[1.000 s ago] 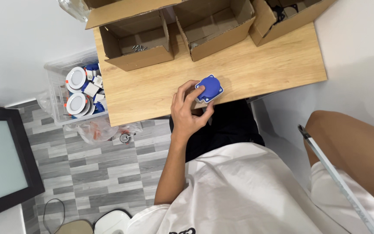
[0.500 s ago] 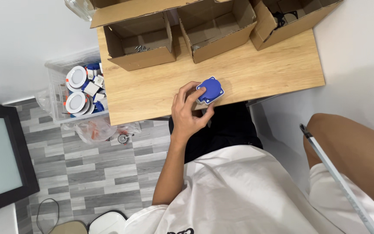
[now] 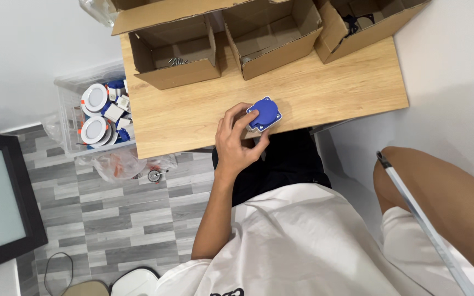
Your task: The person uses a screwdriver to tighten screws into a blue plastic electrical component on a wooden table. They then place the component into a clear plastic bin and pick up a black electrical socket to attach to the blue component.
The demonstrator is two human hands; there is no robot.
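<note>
— Left of the desk, what sits on the floor?
— One clear bin of round white lamps.
— And at the desk's near edge?
— The left hand, fingers clenched around a blue square part resting there.
— Right hand?
— Out of view. Three open cardboard boxes line the desk's far side.

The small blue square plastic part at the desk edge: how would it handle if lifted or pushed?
The small blue square plastic part looks rigid and probably light, since the left hand holds it by fingertips alone. Its flat sides suggest sliding rather than rolling; near the wooden desk edge, a push might drop it.
</note>
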